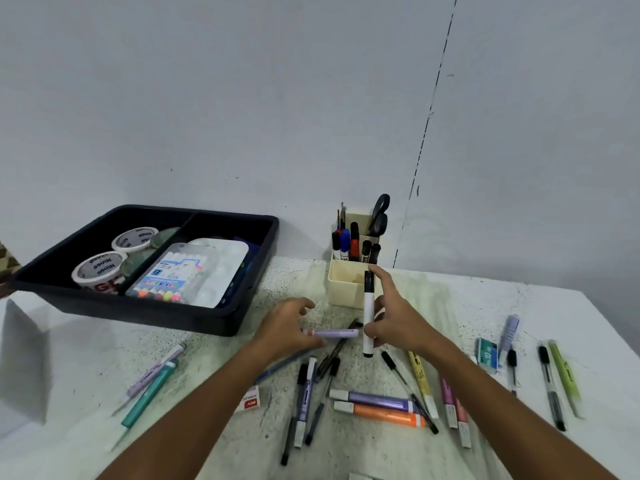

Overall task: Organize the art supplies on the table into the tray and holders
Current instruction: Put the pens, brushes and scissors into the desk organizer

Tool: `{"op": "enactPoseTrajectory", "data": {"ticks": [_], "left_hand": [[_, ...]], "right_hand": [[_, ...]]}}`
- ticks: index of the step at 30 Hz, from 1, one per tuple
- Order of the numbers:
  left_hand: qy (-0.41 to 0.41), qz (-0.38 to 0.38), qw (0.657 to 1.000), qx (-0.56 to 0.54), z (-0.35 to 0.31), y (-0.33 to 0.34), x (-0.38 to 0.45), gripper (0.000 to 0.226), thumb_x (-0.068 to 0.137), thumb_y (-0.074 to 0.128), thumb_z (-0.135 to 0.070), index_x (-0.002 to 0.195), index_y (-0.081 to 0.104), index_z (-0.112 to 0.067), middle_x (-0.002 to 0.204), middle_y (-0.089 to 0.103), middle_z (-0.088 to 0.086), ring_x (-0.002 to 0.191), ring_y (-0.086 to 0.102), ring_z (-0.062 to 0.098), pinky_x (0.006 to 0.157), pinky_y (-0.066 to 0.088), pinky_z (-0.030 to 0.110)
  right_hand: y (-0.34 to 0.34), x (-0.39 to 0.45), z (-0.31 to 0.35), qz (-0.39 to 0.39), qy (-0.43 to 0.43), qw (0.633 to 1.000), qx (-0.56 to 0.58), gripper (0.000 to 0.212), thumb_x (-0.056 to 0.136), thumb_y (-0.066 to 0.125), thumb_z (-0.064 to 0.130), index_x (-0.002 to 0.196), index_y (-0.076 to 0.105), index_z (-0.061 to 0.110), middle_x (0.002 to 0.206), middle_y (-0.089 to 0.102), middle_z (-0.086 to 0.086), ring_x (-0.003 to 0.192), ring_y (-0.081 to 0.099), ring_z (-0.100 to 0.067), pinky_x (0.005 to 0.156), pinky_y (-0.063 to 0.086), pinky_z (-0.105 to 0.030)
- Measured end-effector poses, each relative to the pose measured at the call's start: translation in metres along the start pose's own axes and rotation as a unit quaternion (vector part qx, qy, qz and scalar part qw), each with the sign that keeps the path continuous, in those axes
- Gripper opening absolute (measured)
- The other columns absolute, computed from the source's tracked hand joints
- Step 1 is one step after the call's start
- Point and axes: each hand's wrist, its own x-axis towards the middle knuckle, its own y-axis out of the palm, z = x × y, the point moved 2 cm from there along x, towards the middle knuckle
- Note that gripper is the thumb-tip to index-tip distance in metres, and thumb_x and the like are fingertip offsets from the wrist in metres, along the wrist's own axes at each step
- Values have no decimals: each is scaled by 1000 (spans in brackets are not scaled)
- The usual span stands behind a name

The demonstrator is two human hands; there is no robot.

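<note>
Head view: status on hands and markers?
Right hand holds whiteboard marker upright before cream holder. Left hand grips lilac pen. Many pens loose on table.

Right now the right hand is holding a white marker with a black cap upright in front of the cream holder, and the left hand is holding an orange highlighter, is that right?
Not quite. The head view shows the left hand holding a lilac highlighter, not an orange one. The right hand does hold the white marker upright in front of the cream holder.
</note>
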Motion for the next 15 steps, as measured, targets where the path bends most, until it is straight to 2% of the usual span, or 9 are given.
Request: {"op": "enactPoseTrajectory", "data": {"ticks": [4, 8, 12, 15], "left_hand": [[38, 32, 996, 77, 15, -16, -5, 48, 72, 77, -44, 113, 65, -22, 104, 52, -7, 105, 44, 11, 87, 43, 32], [46, 38, 993, 102, 28, -20, -9, 24, 79, 74, -31, 103, 72, -25, 99, 51, -8, 104, 40, 11, 82, 31, 28], [51, 16, 998, 39, 29, -23, -7, 15, 79, 76, -20, 94, 74, -21, 85, 58, -13, 93, 49, 10, 79, 38, 27], [50, -16, 995, -79, 18, -41, -5, 17, 77, 77, -9, 92, 74, -17, 83, 68, -8, 79, 63, 7, 74, 50, 22]], "right_hand": [[-4, -1, -3, 6, 3, 1000, 4, 104, 77, 65, -10, 143, 10, 49, 88, 48, -18, 63, 57, -27, 61, 60, -45], [0, 4, -4, 14, 7, 1000, 10, 102, 78, 64, -10, 142, 11, 49, 90, 48, -19, 65, 60, -31, 62, 59, -47], [6, 9, -4, 16, 2, 1000, 11, 93, 80, 61, -7, 140, 16, 48, 95, 48, -20, 70, 63, -41, 64, 59, -50], [4, 12, -1, 7, -12, 1000, 20, 91, 81, 59, -8, 139, 18, 50, 97, 51, -20, 69, 64, -40, 64, 59, -49]]}}
